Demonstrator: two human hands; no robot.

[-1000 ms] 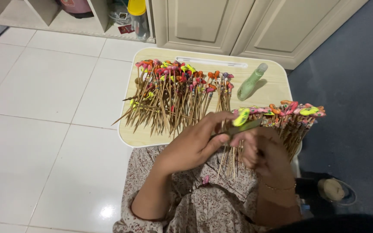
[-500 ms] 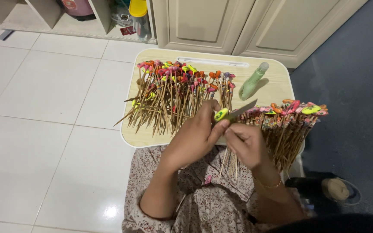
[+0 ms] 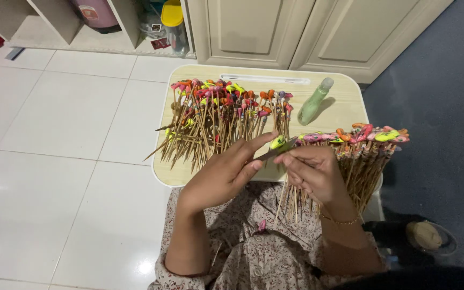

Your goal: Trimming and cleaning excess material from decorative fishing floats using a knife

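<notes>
- Your left hand point(image 3: 222, 174) is narrow: thumb and fingers pinch the dark stem of one stick just below its yellow-green tip point(image 3: 277, 142). The pinch sits close to the decorated end, which looks like a way to keep that end steady.
- Your right hand point(image 3: 313, 173) is curled narrow too, fingertips closed on the same stick from the other side, just right of the tip. Both hands meet on it above the front edge of the bench point(image 3: 345, 104).
- That stick is lifted off the bench, roughly level, tip pointing left and away from you.
- Right bundle of sticks point(image 3: 358, 156) fans out behind your right hand, coloured heads up and away, bare ends down toward your lap. Can't tell whether the hand grips the bundle or it just leans there.
- Left pile of sticks point(image 3: 218, 121) lies flat on the bench, coloured heads at the far side, bare ends toward you. It's well apart from the right bundle, so the two lots stay separate.
- Green bottle point(image 3: 314, 102) lies tilted on the bench between the two lots, near the far edge, within easy reach of your right hand.
- White tiled floor point(image 3: 55, 134) on the left, cream cabinet doors point(image 3: 307, 27) beyond the bench.
</notes>
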